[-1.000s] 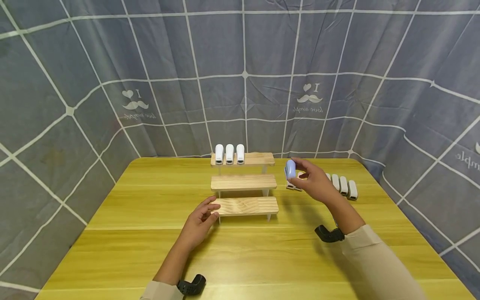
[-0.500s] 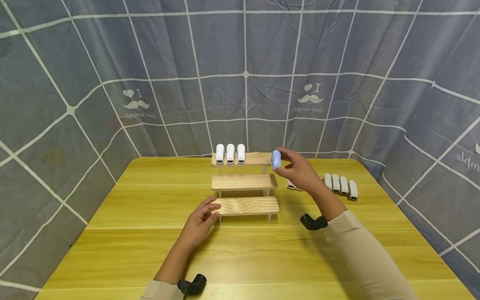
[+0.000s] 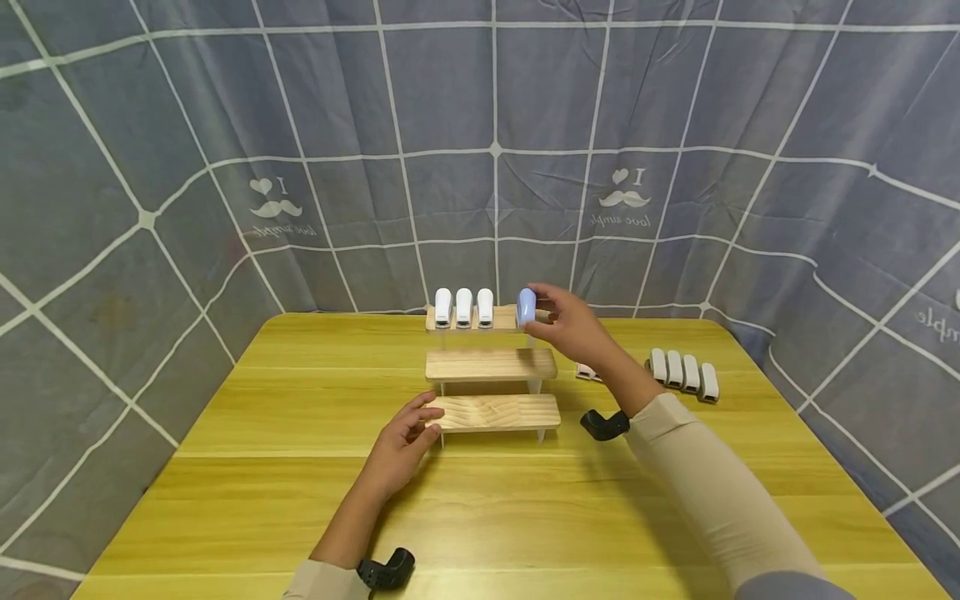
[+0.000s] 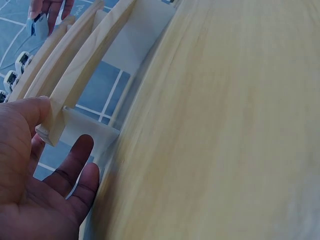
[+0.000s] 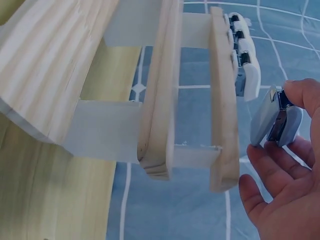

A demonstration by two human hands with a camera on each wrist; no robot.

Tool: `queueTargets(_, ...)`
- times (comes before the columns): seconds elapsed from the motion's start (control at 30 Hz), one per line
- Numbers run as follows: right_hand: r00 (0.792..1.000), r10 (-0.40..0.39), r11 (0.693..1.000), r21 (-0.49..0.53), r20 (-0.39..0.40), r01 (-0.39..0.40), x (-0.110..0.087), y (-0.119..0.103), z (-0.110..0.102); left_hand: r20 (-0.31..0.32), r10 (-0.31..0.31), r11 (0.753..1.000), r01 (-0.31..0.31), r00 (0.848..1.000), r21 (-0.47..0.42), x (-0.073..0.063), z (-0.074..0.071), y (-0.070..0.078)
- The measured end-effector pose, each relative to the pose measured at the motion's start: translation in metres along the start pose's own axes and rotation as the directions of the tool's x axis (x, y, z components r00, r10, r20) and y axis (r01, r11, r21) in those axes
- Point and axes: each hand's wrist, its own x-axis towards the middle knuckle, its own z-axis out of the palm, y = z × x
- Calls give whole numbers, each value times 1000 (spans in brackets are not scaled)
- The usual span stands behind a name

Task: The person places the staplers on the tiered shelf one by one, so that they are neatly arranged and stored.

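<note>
My right hand (image 3: 573, 323) pinches a light blue mini stapler (image 3: 527, 307) between thumb and fingers, at the right end of the top step of a three-tier wooden display stand (image 3: 491, 364). In the right wrist view, the blue stapler (image 5: 276, 119) is tilted beside that top plank, its metal inside facing the camera. Three white staplers (image 3: 464, 308) stand in a row on the left part of the same step. My left hand (image 3: 401, 443) holds the left end of the bottom step; in the left wrist view, its thumb (image 4: 37, 107) lies against the plank's end.
On the table (image 3: 480, 517), right of the stand, several white staplers (image 3: 691, 373) stand in a row. Pale pink staplers (image 3: 585, 372) show partly behind my right forearm. A grey curtain (image 3: 360, 200) with white lines hangs close behind the stand and along both sides.
My right hand has carried the blue stapler leftward from over the table at the right to the top step's right end. My left hand has stayed at the bottom step.
</note>
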Motion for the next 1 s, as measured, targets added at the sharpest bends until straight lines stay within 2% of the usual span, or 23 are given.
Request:
queueTargets(0.17,1000,5,999,32,26,-6,9,1,5,10,-9,1000,9,1000,4,-1,0,1)
queueTargets(0.4,999,-9,1000,26,47,8,20,2,13,9,-3,1000,3,1000,3,-1,-1,0)
queueTargets(0.67,998,-10,999,39,62,7,23,-1,17,9,-3,1000,3,1000,5,-1,-1,1)
queueTargets(1.0,998,16,1000,-17,58,-15,29,3,21,2,-4,1000,4,1000,14,0,-1,2)
